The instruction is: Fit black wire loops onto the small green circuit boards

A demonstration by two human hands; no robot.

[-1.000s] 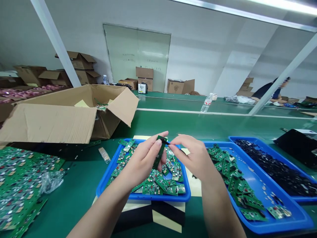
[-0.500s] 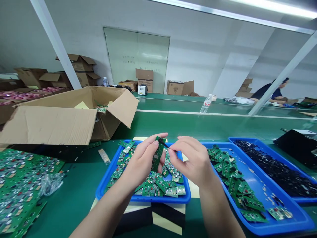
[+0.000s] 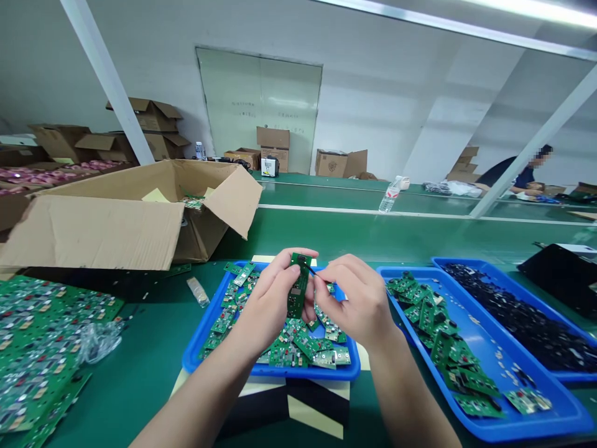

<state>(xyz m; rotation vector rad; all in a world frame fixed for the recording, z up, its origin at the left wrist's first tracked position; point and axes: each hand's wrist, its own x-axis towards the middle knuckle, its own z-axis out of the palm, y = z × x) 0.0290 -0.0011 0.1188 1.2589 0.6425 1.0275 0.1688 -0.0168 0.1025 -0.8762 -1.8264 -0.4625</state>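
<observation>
My left hand (image 3: 270, 305) pinches a narrow green circuit board (image 3: 298, 286) and holds it upright above a blue tray (image 3: 219, 367) heaped with several small green boards. My right hand (image 3: 361, 305) is closed in a pinch on a small dark part whose tip touches the upper half of the held board. Both hands hover just over the tray's pile.
A second blue tray (image 3: 550, 417) of green boards lies to the right, and a third (image 3: 578, 373) holds black parts. Large green panels (image 3: 37, 342) cover the left. An open cardboard box (image 3: 116, 230) stands behind them. A water bottle (image 3: 388, 196) and a seated person (image 3: 517, 174) are farther back.
The board has turned more upright in my left hand. My right hand has moved left, closer to the board, with its small dark part now at the board's face.
</observation>
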